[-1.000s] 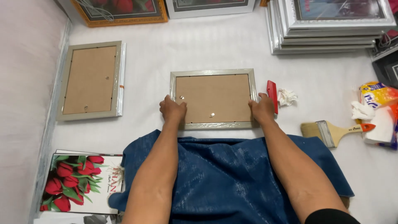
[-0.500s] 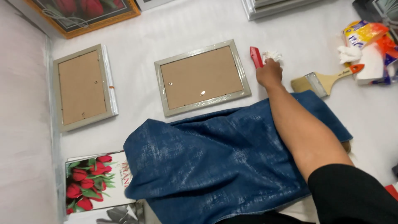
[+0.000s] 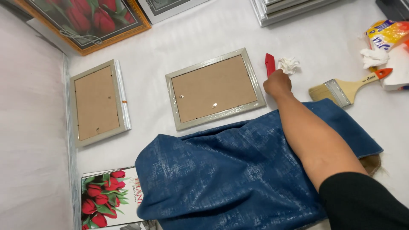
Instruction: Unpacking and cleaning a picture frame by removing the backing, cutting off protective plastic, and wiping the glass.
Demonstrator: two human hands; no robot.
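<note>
Right hand [image 3: 277, 83] curled shut at the lower end of the red tool [image 3: 269, 64], fingers seem to close on its handle, though the grip itself is hidden under the knuckles. Left hand out of view. Red tool lies on the white desk [image 3: 204, 34], just at 3 o'clock of the silver frame [image 3: 214, 88], which sits face down showing its brown back. Crumpled tissue [image 3: 288, 65] just beside the tool at its 3 o'clock. Paintbrush [image 3: 347, 87] at 4 o'clock of the tissue, apart from the hand. Second face-down frame [image 3: 99, 102] well off at 9 o'clock. Blue cloth [image 3: 238, 170] under the forearm, touching the silver frame's lower edge.

Risk: lifting the tool could drag the tissue along or knock the frame edge, since all three sit tight together. Forearm resting on the cloth may tug it and shift the frame.
</note>
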